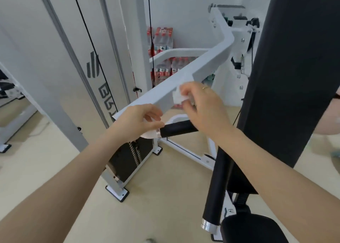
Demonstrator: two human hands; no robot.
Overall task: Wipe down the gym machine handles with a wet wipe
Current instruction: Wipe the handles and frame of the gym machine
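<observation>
**Both hands on wipes at the horizontal grip**

Forearms run in from the bottom edge, bare, converging on the black horizontal handle (177,128) of the white gym machine.

Left hand (137,120): at the chrome-capped outer end of that handle, fingers curled and pinching a white wet wipe (148,134) that hangs just below the hand, touching the handle end.

Right hand (203,106): over the inner end of the same handle, ring on one finger. Fingertips pinch a second small wad of white wipe (178,97) held against the white frame arm (184,75), just above the handle. Whether it's a separate piece or part of the same wipe: cannot tell.

Second black handle (216,187): vertical, below and right of the horizontal one, chrome cap at the bottom, untouched.

Black back pad (298,68): right of the handle, tall, upright.

Weight stack (127,161): below-left of the handle, on the beige floor.

Bottled water packs (163,38): stacked against the wall, behind the frame arm.
</observation>
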